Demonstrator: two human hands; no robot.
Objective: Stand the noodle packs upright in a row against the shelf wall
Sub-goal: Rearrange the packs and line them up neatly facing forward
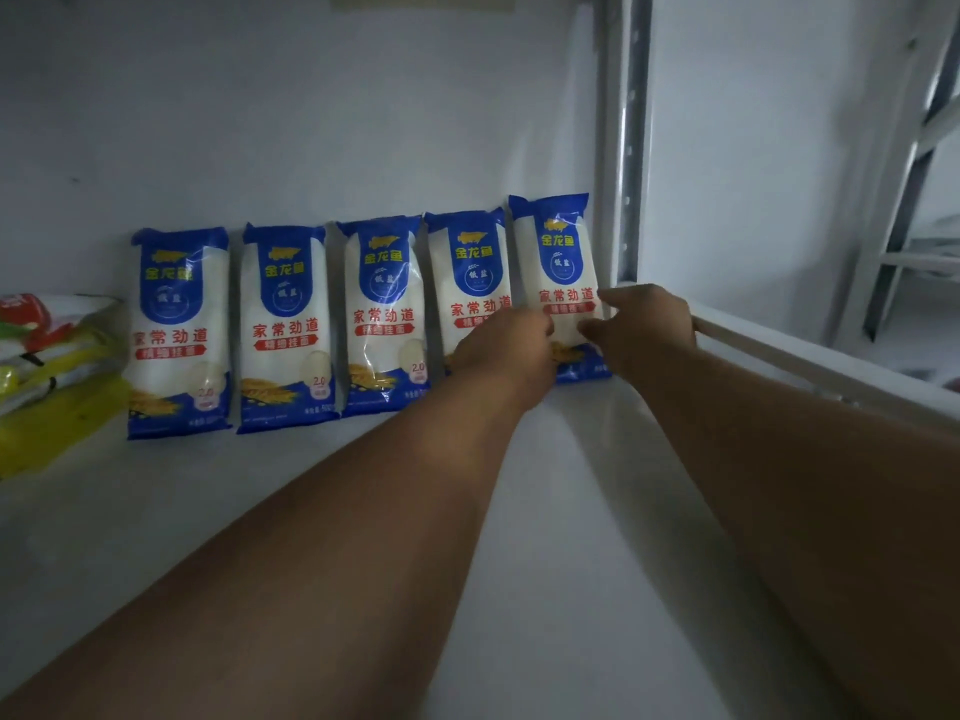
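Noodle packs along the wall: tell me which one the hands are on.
The rightmost noodle pack, beside the metal upright. The left hand and right hand hold its lower half between them; the other four stand untouched to its left.

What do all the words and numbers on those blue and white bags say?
"金龙鱼": top of each noodle pack, e.g. the middle pack.
"低盐": blue circle beneath.
"家常劲道": red letters, mid-pack.
"精细挂面": red banner on the second pack.
"2.0": lower badge.
Bottom small print: too blurred.
Stacked bags at left: unreadable.

Five blue-white noodle packs (332, 324) upright, rowed against shelf wall (311, 122).
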